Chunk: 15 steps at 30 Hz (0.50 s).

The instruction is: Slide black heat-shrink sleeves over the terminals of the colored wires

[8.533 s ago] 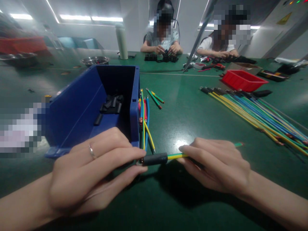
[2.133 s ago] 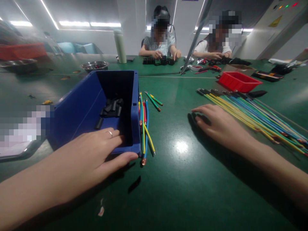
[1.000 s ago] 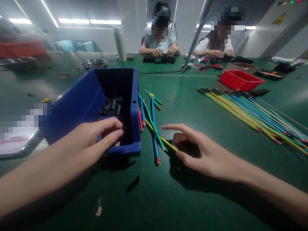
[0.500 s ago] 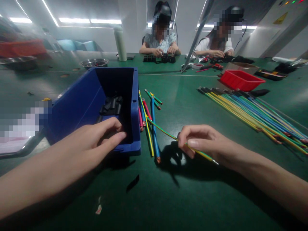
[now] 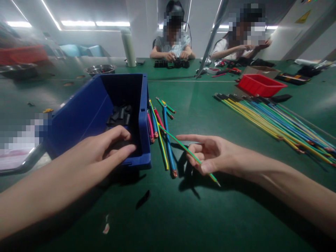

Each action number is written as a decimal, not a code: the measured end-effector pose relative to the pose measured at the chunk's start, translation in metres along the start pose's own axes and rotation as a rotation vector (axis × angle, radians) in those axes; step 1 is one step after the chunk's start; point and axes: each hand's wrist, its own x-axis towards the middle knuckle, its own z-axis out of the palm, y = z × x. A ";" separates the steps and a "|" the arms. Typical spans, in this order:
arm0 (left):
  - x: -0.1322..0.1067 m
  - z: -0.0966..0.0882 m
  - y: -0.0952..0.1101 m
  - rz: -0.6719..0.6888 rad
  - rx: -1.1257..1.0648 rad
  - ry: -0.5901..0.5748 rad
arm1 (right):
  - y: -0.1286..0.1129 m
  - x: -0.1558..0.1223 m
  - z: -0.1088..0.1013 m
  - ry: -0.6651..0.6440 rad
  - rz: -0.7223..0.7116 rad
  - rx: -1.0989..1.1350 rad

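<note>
Green-and-yellow wire (image 5: 182,145), one: pinched between thumb and fingers of right hand (image 5: 210,155), index finger extended; slants from loose wires (image 5: 170,150) (blue, red, striped) beside bin to bare near tip. Blue plastic bin (image 5: 76,112), one: open front toward wearer, black tubes (image 5: 122,113) heaped inside. Left hand (image 5: 105,150): over bin's front lip, fingers curled, thumb near fingertips (cannot tell whether anything gripped). Sorted wires (image 5: 262,117), one row: table's right side, near red tray (image 5: 259,85).
</note>
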 end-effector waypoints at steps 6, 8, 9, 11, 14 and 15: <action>-0.004 0.000 0.001 -0.009 -0.006 -0.012 | -0.001 -0.002 0.005 0.028 -0.007 -0.053; -0.004 -0.001 0.000 -0.016 -0.023 -0.026 | 0.000 -0.003 0.007 0.056 -0.032 -0.043; -0.004 -0.002 0.000 -0.011 -0.034 -0.022 | 0.000 -0.003 0.007 0.065 -0.042 -0.050; -0.003 -0.003 -0.002 0.002 -0.050 -0.027 | 0.001 -0.003 0.007 0.067 -0.066 -0.084; -0.001 -0.002 -0.001 0.037 -0.058 0.033 | 0.001 -0.002 0.007 0.078 -0.123 -0.125; -0.001 -0.002 0.000 0.057 -0.057 0.060 | 0.001 -0.001 0.007 0.094 -0.141 -0.129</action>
